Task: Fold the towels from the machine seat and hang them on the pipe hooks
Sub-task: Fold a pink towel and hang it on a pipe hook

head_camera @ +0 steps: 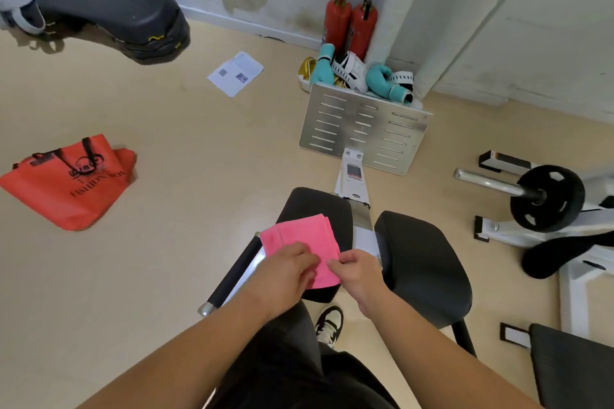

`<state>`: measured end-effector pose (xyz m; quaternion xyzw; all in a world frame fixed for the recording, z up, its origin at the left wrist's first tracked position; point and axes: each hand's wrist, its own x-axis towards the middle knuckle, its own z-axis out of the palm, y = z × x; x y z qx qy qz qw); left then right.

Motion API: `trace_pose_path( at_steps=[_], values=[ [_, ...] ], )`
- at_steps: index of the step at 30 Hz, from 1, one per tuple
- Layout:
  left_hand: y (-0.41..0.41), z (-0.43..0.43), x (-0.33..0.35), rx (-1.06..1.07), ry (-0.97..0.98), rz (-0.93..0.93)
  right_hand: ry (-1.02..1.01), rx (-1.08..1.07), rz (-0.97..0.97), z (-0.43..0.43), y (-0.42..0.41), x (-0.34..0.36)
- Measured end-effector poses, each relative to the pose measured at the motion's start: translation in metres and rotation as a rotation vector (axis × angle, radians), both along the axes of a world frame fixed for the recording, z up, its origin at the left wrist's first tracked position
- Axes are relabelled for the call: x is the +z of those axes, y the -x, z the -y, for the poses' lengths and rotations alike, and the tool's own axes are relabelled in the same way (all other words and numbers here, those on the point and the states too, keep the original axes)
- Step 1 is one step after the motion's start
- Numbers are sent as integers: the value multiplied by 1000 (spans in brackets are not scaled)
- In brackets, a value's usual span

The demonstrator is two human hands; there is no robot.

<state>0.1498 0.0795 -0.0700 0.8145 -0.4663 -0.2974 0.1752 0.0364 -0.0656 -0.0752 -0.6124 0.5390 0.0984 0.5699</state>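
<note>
The person is standing over a gym machine and bending toward its split seat. A pink towel is lying folded into a small rectangle on the left seat pad, with its left corner hanging out past the pad's edge.

The left hand is resting on the near half of the towel, its fingers curling down over the cloth and holding it. The right hand is coming in from the other side, and its thumb and forefinger are pinching the towel's right edge close to the near corner while the other fingers are tucking in loosely. The fingertips of the two hands are almost meeting over the cloth.

The right seat pad is sitting bare just beside the right wrist. A black handle is sticking out below the left pad, and one black and white sneaker is showing on the floor between the pads.

Ahead, the slotted metal footplate is tilting up, with teal boxing gloves piling behind it and two red fire extinguishers standing in the corner. A red tote bag and a paper leaflet are lying on the floor to the left, and a black weight plate is sitting on a bar to the right.
</note>
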Motion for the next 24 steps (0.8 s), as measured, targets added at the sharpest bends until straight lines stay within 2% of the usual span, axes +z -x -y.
trace_pose_path(
  at_steps=[3, 6, 10, 13, 15, 17, 20, 22, 24],
  values=[
    [-28, -4, 4, 217, -40, 69, 77, 48, -76, -1, -6, -2],
    [-48, -5, 0, 391, -147, 1, 101, 69, -108, -4, -8, 3],
    [-59, 0, -8, 399, -252, -124, 221, 177, -118, -7, -5, -2],
    [-65, 4, -11, 423, -328, -105, 343, 335, -198, -6, -4, -4],
    [-69, 9, -8, 351, -345, -79, 398, 421, -215, 1, -10, -2],
    [-75, 14, -4, 295, -295, -109, 362, 472, -169, 13, -21, 0],
    [-86, 22, 5, 236, -208, -282, 173, 411, -33, 34, -37, 4],
    [-92, 30, 10, 202, -173, -348, 61, 453, 5, 47, -47, 6],
    [-98, 36, 11, 218, -151, -376, 102, 556, -15, 54, -53, 6]
  ],
)
